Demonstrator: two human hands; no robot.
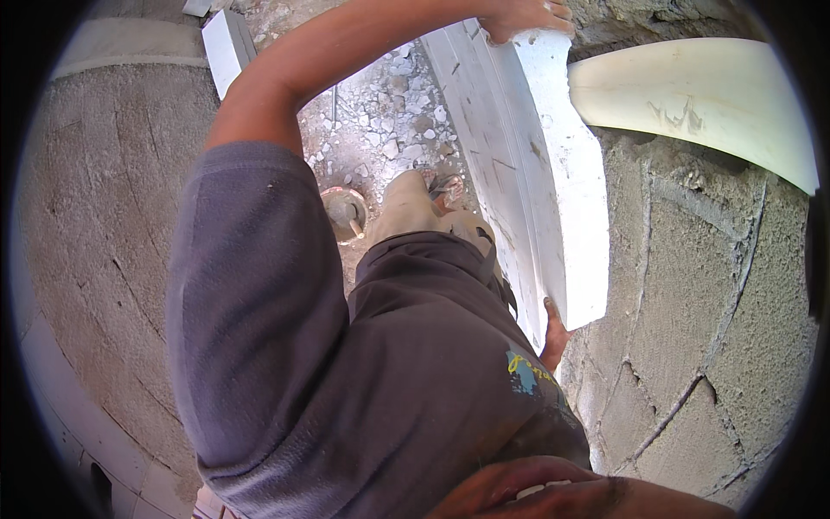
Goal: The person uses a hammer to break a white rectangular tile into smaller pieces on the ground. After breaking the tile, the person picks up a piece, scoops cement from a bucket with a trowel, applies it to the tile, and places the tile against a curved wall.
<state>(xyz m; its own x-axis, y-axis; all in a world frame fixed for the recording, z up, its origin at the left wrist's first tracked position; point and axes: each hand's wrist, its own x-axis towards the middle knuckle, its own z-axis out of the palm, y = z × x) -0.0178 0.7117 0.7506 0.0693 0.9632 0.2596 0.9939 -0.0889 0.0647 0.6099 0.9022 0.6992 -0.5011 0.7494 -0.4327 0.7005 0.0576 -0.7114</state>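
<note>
A long white slab (553,173) with a grooved face and a rough, chipped edge stands on the right of my body, spanning from the top of the view down to my side. My left arm reaches up and across, and my left hand (526,17) is closed over the slab's far end. At the near end, my right hand (556,335) grips the slab's lower corner, with the thumb on its edge. Most of the right hand's fingers are hidden behind the slab.
White rubble (389,130) covers the floor ahead of my legs. A round container (339,203) with a wooden-handled tool sits left of my knee. A white block (226,50) lies at the upper left. A curved cream panel (692,91) and a rough, cracked grey surface (692,285) are on the right.
</note>
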